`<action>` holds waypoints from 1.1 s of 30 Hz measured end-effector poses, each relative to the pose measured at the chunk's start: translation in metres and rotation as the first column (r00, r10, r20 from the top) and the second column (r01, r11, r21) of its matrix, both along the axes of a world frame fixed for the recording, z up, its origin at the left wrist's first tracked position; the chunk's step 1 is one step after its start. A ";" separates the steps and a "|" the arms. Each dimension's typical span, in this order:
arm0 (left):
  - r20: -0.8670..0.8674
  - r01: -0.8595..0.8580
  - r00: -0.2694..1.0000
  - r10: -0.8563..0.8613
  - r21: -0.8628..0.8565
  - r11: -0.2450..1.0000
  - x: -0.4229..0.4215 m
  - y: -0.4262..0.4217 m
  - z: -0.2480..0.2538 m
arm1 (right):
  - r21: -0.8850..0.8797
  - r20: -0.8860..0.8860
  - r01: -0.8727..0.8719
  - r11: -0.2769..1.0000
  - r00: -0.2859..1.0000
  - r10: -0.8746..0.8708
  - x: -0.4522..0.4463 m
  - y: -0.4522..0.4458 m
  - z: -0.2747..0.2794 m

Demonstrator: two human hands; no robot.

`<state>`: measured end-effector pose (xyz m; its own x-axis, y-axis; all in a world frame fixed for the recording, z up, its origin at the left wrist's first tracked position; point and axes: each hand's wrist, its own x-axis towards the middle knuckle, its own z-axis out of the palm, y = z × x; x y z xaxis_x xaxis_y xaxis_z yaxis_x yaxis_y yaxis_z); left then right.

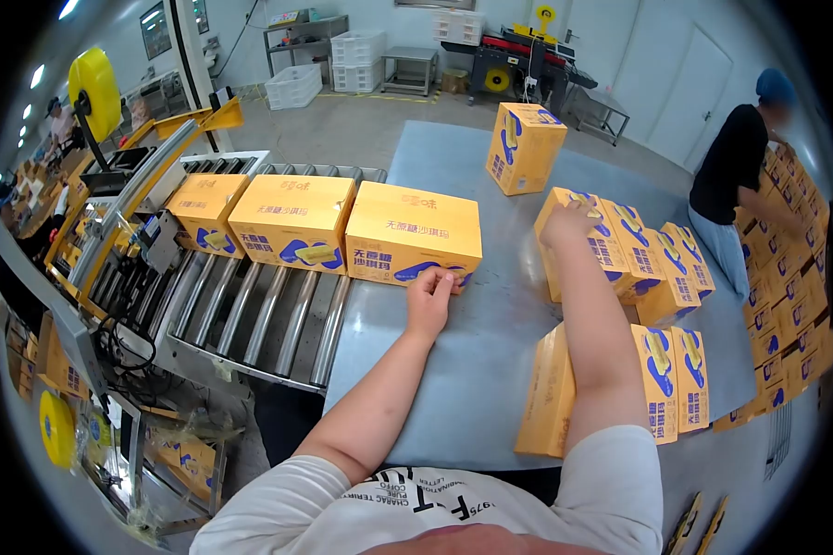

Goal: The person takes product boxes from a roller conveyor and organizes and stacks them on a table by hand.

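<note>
My left hand (pixel 431 294) is closed, fingers curled, against the lower right corner of a yellow carton (pixel 407 227). What it holds, if anything, is hidden. That carton lies on its side, partly on the metal table, at the end of a row with two more cartons (pixel 292 222) on the roller conveyor. With my arm stretched forward, my right hand (pixel 572 220) grips the top of an upright yellow carton (pixel 548 264). Several similar cartons (pixel 668 268) stand beside it on the right. Nearer my body, another group of cartons (pixel 659 379) is partly covered by my right forearm.
One carton (pixel 526 148) stands apart at the back of the metal table (pixel 435 166). Left is a roller conveyor (pixel 250 314) with a taping machine and yellow tape roll (pixel 94 94). A co-worker (pixel 736 166) stands at right beside stacked cartons (pixel 787 296).
</note>
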<state>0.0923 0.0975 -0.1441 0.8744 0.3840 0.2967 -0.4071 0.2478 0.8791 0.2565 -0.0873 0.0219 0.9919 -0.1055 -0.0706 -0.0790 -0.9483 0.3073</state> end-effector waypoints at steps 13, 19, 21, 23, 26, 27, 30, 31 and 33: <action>0.035 -0.188 0.981 0.191 -0.075 0.979 0.006 0.006 -0.007 | 0.384 0.310 -0.485 0.785 0.869 0.385 0.004 0.013 -0.025; 0.059 -0.165 0.983 0.175 -0.147 0.975 0.005 0.005 -0.007 | 0.585 0.277 -0.384 0.714 0.922 0.270 0.000 0.024 -0.023; 0.064 -0.172 0.981 0.183 -0.142 0.975 0.004 0.005 -0.006 | 0.620 0.281 -0.377 0.688 0.926 0.254 0.000 0.024 -0.024; 0.067 -0.172 0.980 0.185 -0.163 0.971 0.004 0.003 -0.004 | 0.646 0.285 -0.377 0.664 0.926 0.248 0.003 0.021 -0.026; 0.065 -0.176 0.980 0.188 -0.165 0.970 0.005 0.003 -0.004 | 0.661 0.269 -0.368 0.653 0.930 0.252 0.011 0.012 -0.030; 0.064 -0.177 0.980 0.189 -0.161 0.971 0.006 0.003 -0.004 | 0.659 0.248 -0.352 0.664 0.936 0.250 0.009 0.011 -0.026; 0.034 -0.175 0.983 0.181 -0.131 0.976 0.005 0.004 -0.005 | 0.645 0.262 -0.373 0.667 0.928 0.266 0.011 0.007 -0.026; 0.034 -0.173 0.983 0.179 -0.133 0.976 0.004 0.003 -0.004 | 0.638 0.278 -0.391 0.663 0.920 0.276 0.013 0.006 -0.027; 0.034 -0.171 0.984 0.177 -0.135 0.976 0.004 0.001 -0.003 | 0.712 0.240 -0.341 0.614 0.940 0.243 0.015 0.006 -0.028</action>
